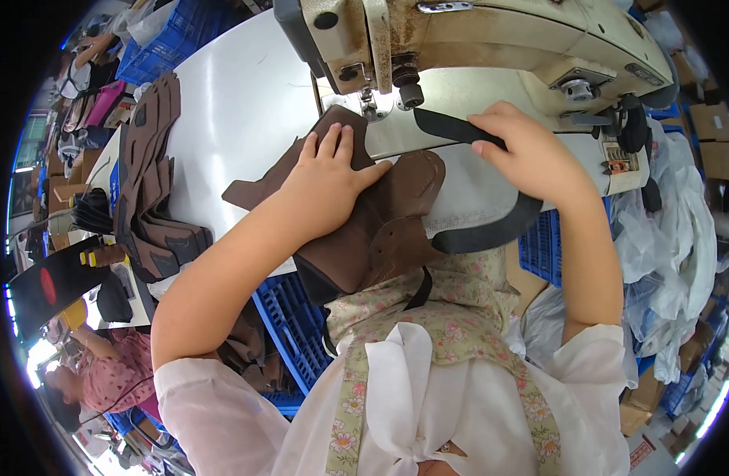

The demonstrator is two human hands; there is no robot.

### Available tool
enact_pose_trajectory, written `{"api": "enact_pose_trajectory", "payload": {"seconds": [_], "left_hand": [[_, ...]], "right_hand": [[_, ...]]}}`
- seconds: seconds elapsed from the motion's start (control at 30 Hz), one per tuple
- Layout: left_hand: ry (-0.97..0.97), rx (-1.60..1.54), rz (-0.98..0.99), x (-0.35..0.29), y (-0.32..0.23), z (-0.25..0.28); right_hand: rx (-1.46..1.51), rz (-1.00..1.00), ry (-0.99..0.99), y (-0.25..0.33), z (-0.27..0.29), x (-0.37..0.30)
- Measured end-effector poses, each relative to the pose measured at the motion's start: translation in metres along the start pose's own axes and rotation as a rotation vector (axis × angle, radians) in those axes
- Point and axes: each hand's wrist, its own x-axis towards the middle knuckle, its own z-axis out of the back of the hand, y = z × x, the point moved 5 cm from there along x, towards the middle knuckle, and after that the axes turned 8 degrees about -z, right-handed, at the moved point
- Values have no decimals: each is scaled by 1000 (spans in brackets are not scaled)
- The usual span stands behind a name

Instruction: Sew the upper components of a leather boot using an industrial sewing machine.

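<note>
My left hand (330,176) lies with spread fingers on a dark brown leather piece (356,246), its upper end beside the presser foot (368,105) of a sewing machine (459,47). The stitched brown piece hangs over the table's near edge toward my apron. In my right hand (519,147), thumb and fingers pinch a black strap (452,127) whose free end points left toward the machine's needle area. Another length of black strap (491,228) curves below that hand and reaches the brown piece.
A stack of brown leather pieces (146,174) lies at the left of the white table (229,87). Blue crates (289,341) stand below and at the back left. Clear plastic bags (666,230) hang at the right. Another person (110,365) sits at the lower left.
</note>
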Motion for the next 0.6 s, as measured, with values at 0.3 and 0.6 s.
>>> {"api": "enact_pose_trajectory", "payload": {"seconds": [0.3,0.6], "left_hand": [[134,132,-52,9,0,-4],[-22,64,-17,0,3,-10]], "right_hand": [[-299,150,-81,90,-30,-5],[-180,100,-20,99,45,-32]]}}
